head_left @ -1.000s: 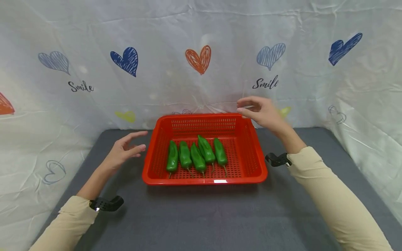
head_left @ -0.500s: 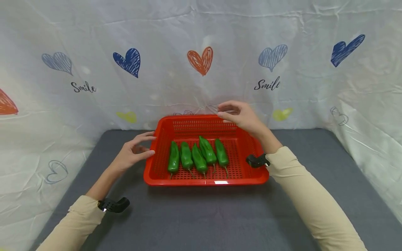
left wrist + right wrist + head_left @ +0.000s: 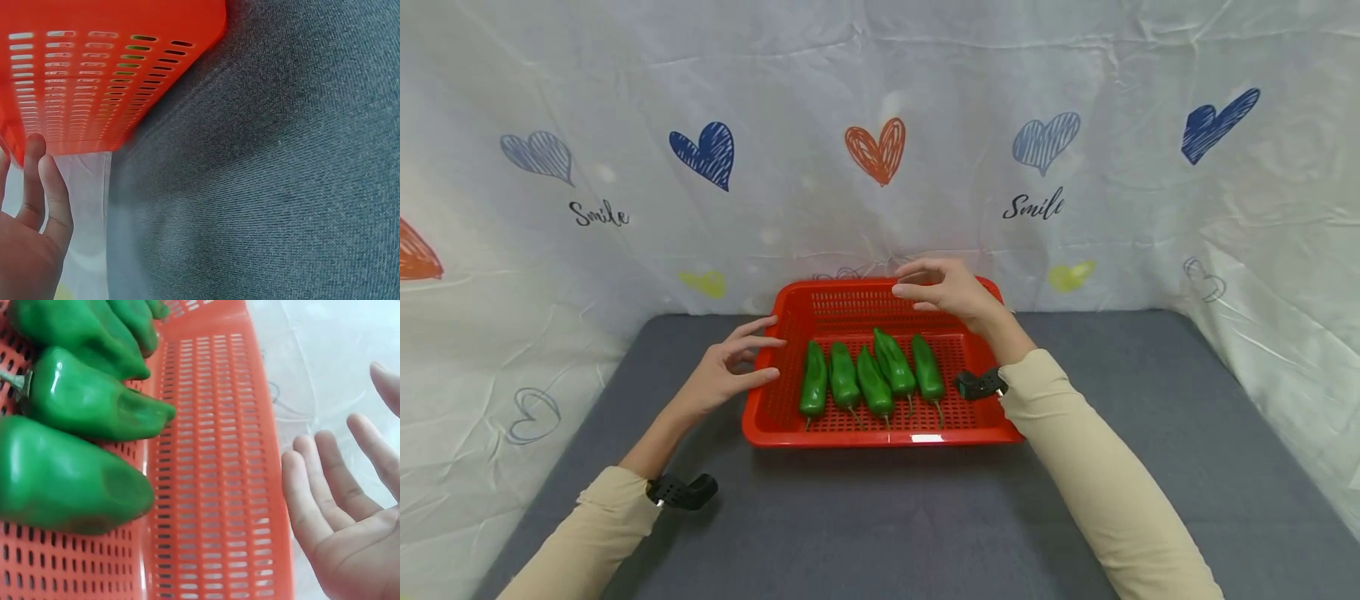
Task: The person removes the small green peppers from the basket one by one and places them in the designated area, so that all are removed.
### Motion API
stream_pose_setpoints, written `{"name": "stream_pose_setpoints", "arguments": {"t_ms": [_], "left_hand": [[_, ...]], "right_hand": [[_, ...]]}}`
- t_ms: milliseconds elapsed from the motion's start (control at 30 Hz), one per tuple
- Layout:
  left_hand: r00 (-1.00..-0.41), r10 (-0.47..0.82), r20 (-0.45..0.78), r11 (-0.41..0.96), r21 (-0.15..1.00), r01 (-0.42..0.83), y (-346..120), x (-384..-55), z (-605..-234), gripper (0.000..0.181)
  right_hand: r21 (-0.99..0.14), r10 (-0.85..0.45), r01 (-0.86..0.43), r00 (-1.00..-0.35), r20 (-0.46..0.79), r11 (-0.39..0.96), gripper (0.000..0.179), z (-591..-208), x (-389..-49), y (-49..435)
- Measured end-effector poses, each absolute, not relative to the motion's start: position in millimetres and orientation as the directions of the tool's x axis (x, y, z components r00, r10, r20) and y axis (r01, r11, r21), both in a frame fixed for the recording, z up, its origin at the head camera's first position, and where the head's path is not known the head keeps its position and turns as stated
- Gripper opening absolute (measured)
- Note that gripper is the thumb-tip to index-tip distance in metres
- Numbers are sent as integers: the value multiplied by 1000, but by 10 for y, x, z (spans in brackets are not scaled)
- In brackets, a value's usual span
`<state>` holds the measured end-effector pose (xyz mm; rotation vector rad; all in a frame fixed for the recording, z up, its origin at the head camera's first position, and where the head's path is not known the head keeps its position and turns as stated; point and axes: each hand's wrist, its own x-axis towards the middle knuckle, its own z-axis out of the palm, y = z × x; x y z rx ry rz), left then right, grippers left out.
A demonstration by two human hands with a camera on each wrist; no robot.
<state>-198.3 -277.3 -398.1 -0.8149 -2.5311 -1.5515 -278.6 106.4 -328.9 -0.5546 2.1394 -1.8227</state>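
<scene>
hovering with fingers loosely bent and holding nothing, the right hand (image 3: 952, 290) is over the far rim of the red basket (image 3: 842, 438). the left hand (image 3: 722, 371), its fingers spread and likewise free, is at the left rim; whether it touches cannot be told. five green peppers (image 3: 874, 383) lie loose on the basket's floor, stems toward the near side, and the basket sits on the grey table (image 3: 880, 517). if the left hand pushes before the right has a hold, the basket could slide or swivel, since nothing braces its right end. raising it by the far and left rims alone might tilt it and roll the smooth peppers toward the near right corner. the black device (image 3: 977, 384) on the right wrist hangs above the basket, so dropping that arm could knock a pepper.
</scene>
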Motion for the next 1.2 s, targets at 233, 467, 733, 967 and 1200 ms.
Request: {"name": "stream_pose_setpoints", "arguments": {"t_ms": [233,467,733,967,1200], "left_hand": [[-867,391,309,360,815,453,-2772,-1988,-4005,41],[-862,400,313,364,808,462,-2768,-1991,-4009,42],[-860,406,309,355,814,460,-2762,-1993,-4011,42],[-853,414,318,358,805,474,-2782,-2005,-4038,42],[-846,424,323,353,802,482,-2797,-2013,-4053,42]], "right_hand": [[-978,-463,-66,-886,-35,200,46,-3441,-2835,1021],[-966,-434,-41,-898,-76,254,47,-3605,-2907,1051],[-963,-429,-76,-902,-44,259,48,-3680,-2933,1128],[-965,-409,-76,-912,-35,251,48,-3715,-2913,1149],[-951,-369,-34,-925,-86,307,46,-3797,-2908,1131]]}}
